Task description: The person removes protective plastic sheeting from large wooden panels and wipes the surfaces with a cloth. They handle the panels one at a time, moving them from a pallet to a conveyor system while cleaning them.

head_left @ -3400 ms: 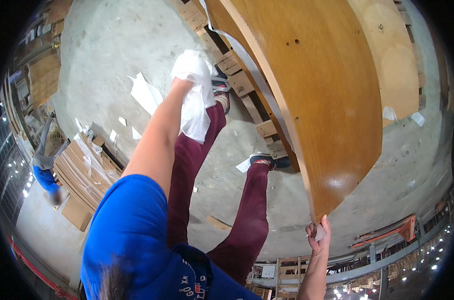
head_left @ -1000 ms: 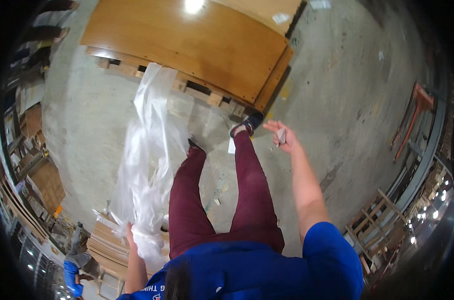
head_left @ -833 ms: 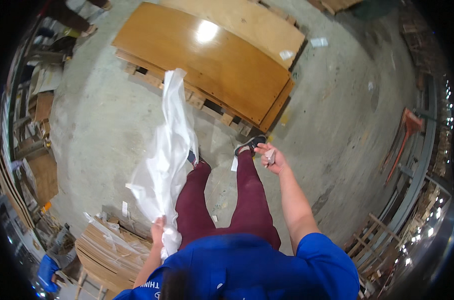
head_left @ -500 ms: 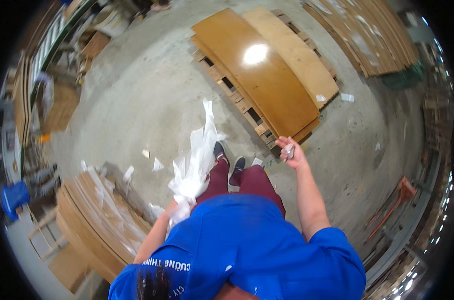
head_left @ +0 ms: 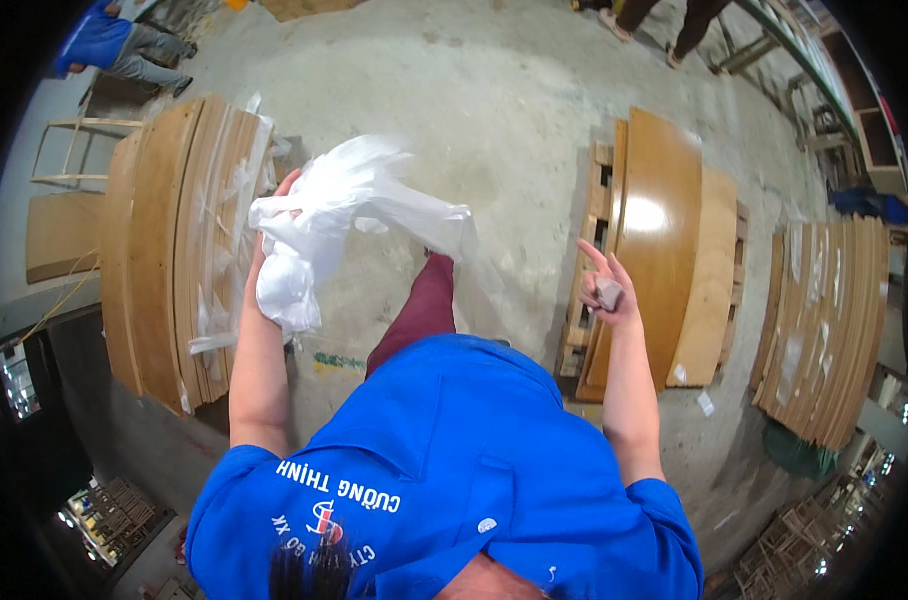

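Note:
Crumpled white plastic film (head_left: 324, 225) hangs in a bunch from my left hand (head_left: 290, 184), which is raised beside the left stack of panels. The film hides most of its fingers, and a loose end trails to the right above the floor. Held against the palm by curled fingers of my right hand (head_left: 607, 280) is a small greyish-pink lump (head_left: 608, 293) whose kind I cannot make out. The index finger of that hand points outward. From this view it overlaps the edge of a brown varnished panel (head_left: 659, 200).
The varnished panel lies with a paler board (head_left: 709, 270) on a wooden pallet (head_left: 574, 330). To the left stands a stack of curved wooden panels (head_left: 159, 250) with plastic between them. Another stack (head_left: 824, 320) is far right. Co-workers (head_left: 109, 40) appear at upper left and top right.
My body has turned left, so the pallet is now to the right and the left stack is nearer. My left hand has risen with the plastic film; the right still holds the lump.

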A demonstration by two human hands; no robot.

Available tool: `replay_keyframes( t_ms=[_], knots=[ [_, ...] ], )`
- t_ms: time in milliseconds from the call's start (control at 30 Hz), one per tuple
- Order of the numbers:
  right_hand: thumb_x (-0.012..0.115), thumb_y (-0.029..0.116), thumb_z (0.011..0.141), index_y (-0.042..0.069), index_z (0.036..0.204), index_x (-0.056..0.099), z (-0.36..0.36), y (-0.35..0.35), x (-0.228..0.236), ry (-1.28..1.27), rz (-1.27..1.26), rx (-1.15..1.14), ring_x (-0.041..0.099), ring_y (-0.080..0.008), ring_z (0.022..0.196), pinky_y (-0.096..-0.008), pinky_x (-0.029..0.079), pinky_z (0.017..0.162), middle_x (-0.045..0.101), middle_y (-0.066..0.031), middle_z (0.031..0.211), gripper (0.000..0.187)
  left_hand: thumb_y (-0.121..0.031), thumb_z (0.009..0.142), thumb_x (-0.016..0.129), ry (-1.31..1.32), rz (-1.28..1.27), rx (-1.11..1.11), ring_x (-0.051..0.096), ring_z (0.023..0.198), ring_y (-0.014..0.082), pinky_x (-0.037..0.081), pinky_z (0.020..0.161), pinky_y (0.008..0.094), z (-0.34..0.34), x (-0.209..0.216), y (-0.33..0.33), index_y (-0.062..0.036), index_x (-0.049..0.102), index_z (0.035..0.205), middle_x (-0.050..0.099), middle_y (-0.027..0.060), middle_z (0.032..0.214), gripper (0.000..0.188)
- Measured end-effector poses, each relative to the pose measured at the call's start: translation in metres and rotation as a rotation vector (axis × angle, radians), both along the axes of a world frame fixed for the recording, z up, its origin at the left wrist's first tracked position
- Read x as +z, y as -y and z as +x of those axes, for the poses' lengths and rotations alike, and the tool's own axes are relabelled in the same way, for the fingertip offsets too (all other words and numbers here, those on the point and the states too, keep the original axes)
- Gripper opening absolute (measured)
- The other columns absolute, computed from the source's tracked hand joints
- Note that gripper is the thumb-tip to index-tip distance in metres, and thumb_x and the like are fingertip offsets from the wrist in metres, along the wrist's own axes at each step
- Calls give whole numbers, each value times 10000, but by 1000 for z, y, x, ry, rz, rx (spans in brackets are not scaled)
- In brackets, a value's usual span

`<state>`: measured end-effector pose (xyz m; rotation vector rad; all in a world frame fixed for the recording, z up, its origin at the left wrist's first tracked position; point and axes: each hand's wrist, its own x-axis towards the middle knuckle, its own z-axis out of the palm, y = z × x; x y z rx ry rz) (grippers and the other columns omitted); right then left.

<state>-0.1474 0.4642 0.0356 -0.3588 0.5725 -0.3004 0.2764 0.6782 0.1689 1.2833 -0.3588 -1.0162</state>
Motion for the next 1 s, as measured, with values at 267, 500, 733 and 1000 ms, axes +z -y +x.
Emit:
replay_keyframes(
  t_ms=[267, 500, 733, 1000],
  knots=[
    [435, 568, 849, 59, 1281, 442, 328, 128, 22, 159, -87, 383, 436, -157, 505, -271, 362, 496, 559, -71, 655, 667, -309, 870, 527, -290, -503, 44, 539, 988, 191, 463, 843, 312, 137, 39, 96, -69, 464, 1191, 539, 75, 1113, 405],
    [598, 512, 766, 42, 1289, 428, 465, 54, 108, 361, -863, 320, 570, -193, 964, -340, 483, 827, 546, -96, 1184, 723, -249, 846, 567, 253, -646, 460, 555, 901, 194, 480, 805, 334, 357, 53, 191, -82, 516, 1074, 553, 52, 1008, 288],
    [380, 885, 588, -36, 1242, 434, 530, 200, 186, 600, -244, 234, 561, -292, 988, -386, 462, 870, 558, -171, 1131, 1131, -179, 807, 589, 594, 236, -605, 550, 1064, 237, 401, 937, 343, 317, -22, 241, -45, 546, 1183, 572, 127, 1190, 401],
    [379, 880, 587, 20, 1330, 376, 648, 284, 104, 652, 359, 216, 520, -270, 1103, -421, 425, 929, 509, -131, 1256, 1137, -124, 824, 622, 1176, -479, 51, 500, 1087, 180, 421, 941, 330, 384, 39, 377, -16, 404, 1255, 502, 107, 1206, 495]
  ],
)
